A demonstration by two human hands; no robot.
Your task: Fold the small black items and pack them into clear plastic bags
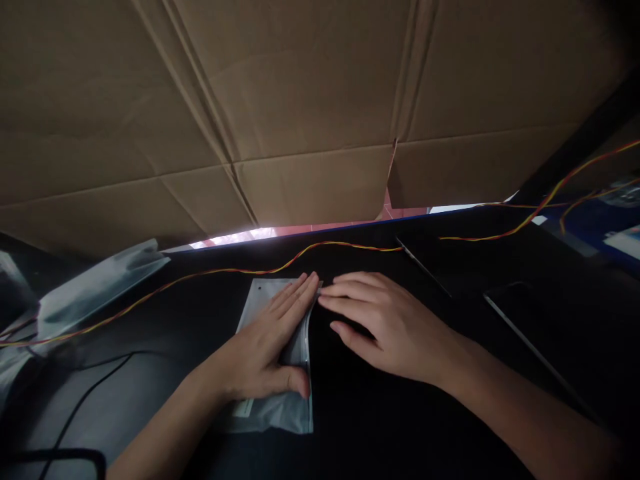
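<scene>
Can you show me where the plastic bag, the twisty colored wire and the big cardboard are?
plastic bag (pixel 280 412): head view, its lower end near the thumb.
colored wire (pixel 235 270): head view, stretch left of the hands.
cardboard (pixel 310 100): head view, middle panel.

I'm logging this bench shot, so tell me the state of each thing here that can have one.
Left hand: flat, palm down, pressing the plastic bag.
Right hand: open, fingertips at the bag's right edge.
Plastic bag: lying flat on the black table.
Twisted wire: slack, trailing across the table.
Cardboard box: flaps hanging down.
</scene>
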